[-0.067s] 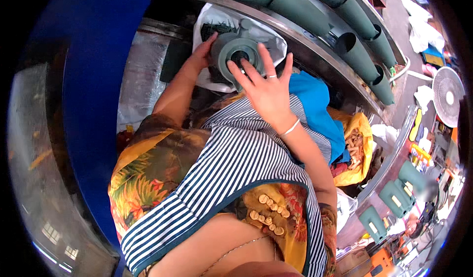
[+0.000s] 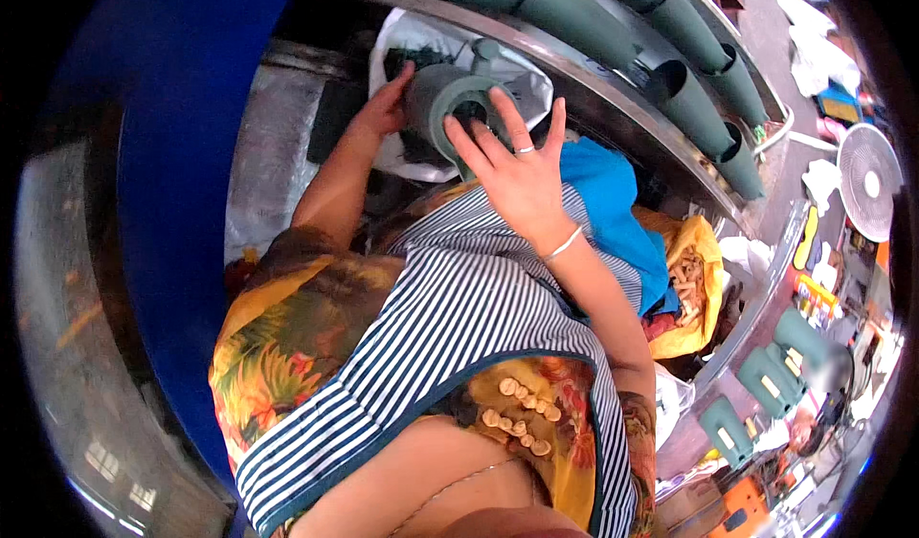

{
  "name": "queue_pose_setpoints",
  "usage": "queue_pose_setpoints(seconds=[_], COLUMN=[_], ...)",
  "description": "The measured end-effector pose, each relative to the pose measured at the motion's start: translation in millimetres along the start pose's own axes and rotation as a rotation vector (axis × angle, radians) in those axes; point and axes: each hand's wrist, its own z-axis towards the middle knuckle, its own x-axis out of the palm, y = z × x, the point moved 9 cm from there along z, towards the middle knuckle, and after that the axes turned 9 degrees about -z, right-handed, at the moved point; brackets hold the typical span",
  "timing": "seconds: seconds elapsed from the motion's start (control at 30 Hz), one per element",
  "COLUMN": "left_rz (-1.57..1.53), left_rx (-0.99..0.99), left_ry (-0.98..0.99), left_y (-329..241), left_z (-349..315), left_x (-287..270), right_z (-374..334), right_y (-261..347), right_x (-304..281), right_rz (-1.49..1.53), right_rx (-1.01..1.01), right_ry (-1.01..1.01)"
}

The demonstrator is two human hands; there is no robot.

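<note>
A hollow dark-green plastic piece (image 2: 428, 95), round with a wide ring-shaped mouth and a short stub on its far side, is tilted in front of my body. My left hand (image 2: 388, 107) grips its left side, thumb up along the wall. Over the mouth, my right hand (image 2: 522, 179) has its fingers spread; one dips into the hole, others rest on or near the rim, and the little finger stands free. The right thumb is hidden. Under the piece lies a white bag (image 2: 391, 40) holding dark-green scraps (image 2: 410, 57).
Large green tubes (image 2: 584, 16) lie in a metal-edged rack (image 2: 574, 90) beyond my hands. Blue cloth (image 2: 613, 203) and a yellow sack (image 2: 710, 260) of small tan pieces are at my right. Farther right are a fan (image 2: 869, 176) and green moulded parts (image 2: 766, 385). A blue panel (image 2: 191, 155) stands left.
The green piece has tipped slightly, its mouth turning a little right and toward me. My hands stay on it, and the whole view has shifted slightly.
</note>
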Motion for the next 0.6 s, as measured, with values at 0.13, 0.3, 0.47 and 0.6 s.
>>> queue_pose_setpoints(seconds=[0.13,0.3,0.47,0.6], left_rz=[-0.25,0.072,-0.078,-0.094], left_rx=[0.108,0.517,0.465,0.479], left_ry=[0.091,-0.217,-0.236,-0.239], left_y=[-33,-37,-76,-91], left_z=[-35,-111,-134,-135], left_x=[26,90,83,84], right_z=[18,16,-96,-102], right_y=[-67,-143,-319,-311], right_x=[-10,17,138,261], right_rz=[0.327,0.92,0.69,1.525], right_rx=[0.318,0.593,1.436,1.707], right_ry=[-0.081,0.007,-0.207,-0.025])
